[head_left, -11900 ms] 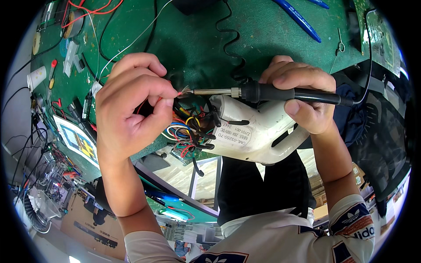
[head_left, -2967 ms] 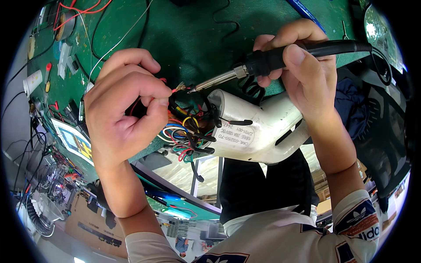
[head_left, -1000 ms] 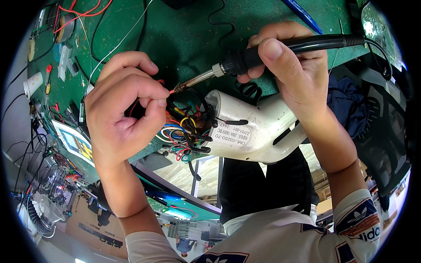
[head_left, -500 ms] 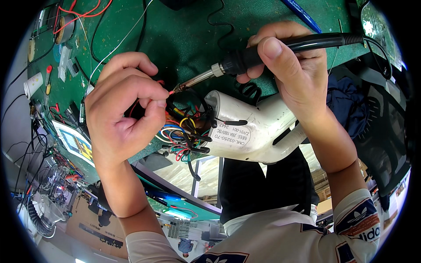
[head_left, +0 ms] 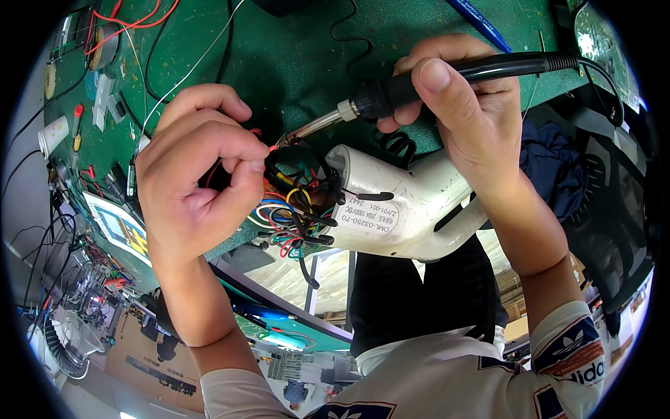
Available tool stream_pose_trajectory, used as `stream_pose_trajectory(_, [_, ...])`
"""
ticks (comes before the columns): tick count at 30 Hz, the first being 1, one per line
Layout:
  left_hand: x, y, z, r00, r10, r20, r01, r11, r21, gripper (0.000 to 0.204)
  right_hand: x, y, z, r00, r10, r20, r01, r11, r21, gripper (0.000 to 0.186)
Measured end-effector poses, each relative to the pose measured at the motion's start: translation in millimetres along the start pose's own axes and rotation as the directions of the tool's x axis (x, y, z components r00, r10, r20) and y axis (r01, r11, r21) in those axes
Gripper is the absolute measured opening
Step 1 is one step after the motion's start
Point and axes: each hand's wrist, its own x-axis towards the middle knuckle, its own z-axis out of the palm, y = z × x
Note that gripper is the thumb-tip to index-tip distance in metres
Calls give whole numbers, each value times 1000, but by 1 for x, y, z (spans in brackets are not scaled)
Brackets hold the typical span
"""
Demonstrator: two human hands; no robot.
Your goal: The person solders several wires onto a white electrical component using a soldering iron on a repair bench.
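Note:
My right hand (head_left: 460, 105) is closed around the black handle of a soldering iron (head_left: 380, 96). The iron points left and down, its metal tip at the end of a red wire (head_left: 273, 148). That wire is pinched between the thumb and forefinger of my left hand (head_left: 206, 164). Just below the tip, a bundle of coloured wires (head_left: 296, 209), some with black sleeves, comes out of the open end of a white plastic connector housing (head_left: 377, 216). The housing has a handle-like loop and lies at the bench's near edge. My left fingers hide part of the wires.
The green bench mat (head_left: 293, 42) carries loose cables and a blue pen-like tool (head_left: 479, 24) at the far right. A white cup (head_left: 52, 135), a red-tipped screwdriver (head_left: 77, 126) and a printed sheet (head_left: 118, 227) lie left. Dark cloth (head_left: 555, 167) is at right.

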Motion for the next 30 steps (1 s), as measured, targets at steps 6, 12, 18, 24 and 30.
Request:
stream_pose_trajectory(6, [0, 0, 0, 1000, 11, 0, -11, 1000, -1, 14, 0, -3, 2, 1000, 10, -28, -10, 1000, 10, 28])
stream_pose_trajectory(12, [5, -1, 1, 997, 63, -50, -62, 997, 35, 21, -3, 6, -10, 999, -3, -35, 4, 999, 31, 29])
stream_pose_trajectory(18, [4, -4, 2, 996, 74, -47, -73, 997, 19, 20, -3, 5, -9, 998, -7, -64, 11, 998, 59, 26])
stream_pose_trajectory(24, [5, -2, 1, 997, 67, -38, -67, 998, 9, 19, -3, 7, -12, 999, -24, -33, 27, 997, 75, 25])
stream_pose_trajectory(30, [5, -3, 1, 998, 64, -29, -64, 998, -4, 19, -3, 7, -13, 999, -7, -45, 10, 997, 72, 25])
